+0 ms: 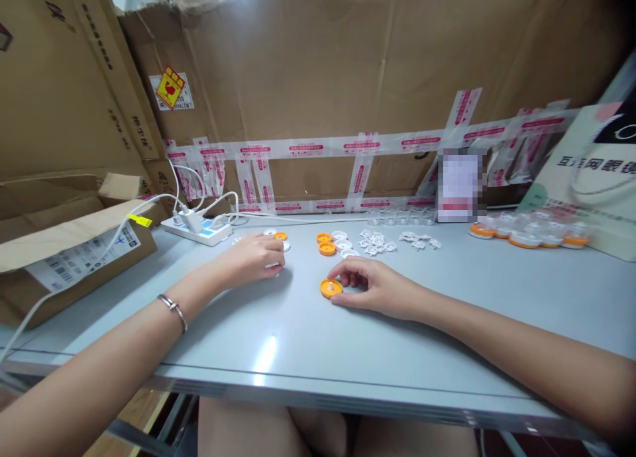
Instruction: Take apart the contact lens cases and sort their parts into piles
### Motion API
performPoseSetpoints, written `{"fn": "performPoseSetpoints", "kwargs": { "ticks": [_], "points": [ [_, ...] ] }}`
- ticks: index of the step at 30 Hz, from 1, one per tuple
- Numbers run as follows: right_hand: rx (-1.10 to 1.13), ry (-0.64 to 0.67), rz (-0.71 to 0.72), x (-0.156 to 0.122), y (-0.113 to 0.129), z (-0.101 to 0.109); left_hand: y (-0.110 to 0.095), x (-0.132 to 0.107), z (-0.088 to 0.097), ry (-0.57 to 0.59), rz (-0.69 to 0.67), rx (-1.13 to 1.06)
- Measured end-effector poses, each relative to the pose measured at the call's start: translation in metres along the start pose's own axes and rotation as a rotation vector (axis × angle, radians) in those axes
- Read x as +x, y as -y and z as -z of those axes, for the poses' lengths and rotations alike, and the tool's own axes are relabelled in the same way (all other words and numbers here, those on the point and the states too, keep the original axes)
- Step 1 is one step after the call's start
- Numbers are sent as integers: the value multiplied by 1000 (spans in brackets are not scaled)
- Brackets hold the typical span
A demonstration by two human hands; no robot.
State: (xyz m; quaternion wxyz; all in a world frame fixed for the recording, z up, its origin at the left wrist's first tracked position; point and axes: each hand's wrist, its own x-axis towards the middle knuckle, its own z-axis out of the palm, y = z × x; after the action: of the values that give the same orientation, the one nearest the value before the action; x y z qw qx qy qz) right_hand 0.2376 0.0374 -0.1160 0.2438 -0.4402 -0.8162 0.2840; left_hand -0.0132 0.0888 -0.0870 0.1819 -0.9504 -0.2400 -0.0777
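Note:
On the table, my right hand (370,285) grips a round orange disc (325,290) by its rim, thumb in front and fingertips behind. A small white piece stands up at the disc's middle. Further left, my left hand (261,255) has its fingers curled down close to the tabletop; whatever they pinch is hidden. Just behind those fingers lie an orange part (281,236) and some white parts (269,232). Beyond my right hand are orange discs (326,248), white rings (342,245) and a pile of small white pieces (376,242).
A power strip (199,232) with cables and an open cardboard box (84,258) occupy the left. Clear round covers (402,216) line the back, beside a blurred upright card (456,185). Assembled orange-and-clear discs (527,235) and a paper bag (591,179) stand right.

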Motion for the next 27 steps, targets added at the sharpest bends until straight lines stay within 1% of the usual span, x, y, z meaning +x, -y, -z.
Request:
{"fn": "performPoseSetpoints", "kwargs": {
  "ticks": [2,5,9,13,16,18,22,27],
  "points": [
    [1,4,6,0,0,0,0,-2,1,33,7,-10],
    [0,7,4,0,1,1,-1,-5,5,63,52,-44],
    [13,5,-1,-1,2,2,-13,-1,14,9,68,-64],
    [25,5,8,0,1,1,-34,16,19,-47,10,-73],
    [30,-9,23,1,-1,-1,-47,30,16,-61,-80,-50],
    [37,-18,33,2,-3,-3,-52,37,10,-80,-129,-29],
    [45,-30,47,3,-6,-4,-54,41,1,-149,-133,-25],
    [52,-40,44,4,-7,-5,-55,39,-6,-227,-158,60]
  ]
}}
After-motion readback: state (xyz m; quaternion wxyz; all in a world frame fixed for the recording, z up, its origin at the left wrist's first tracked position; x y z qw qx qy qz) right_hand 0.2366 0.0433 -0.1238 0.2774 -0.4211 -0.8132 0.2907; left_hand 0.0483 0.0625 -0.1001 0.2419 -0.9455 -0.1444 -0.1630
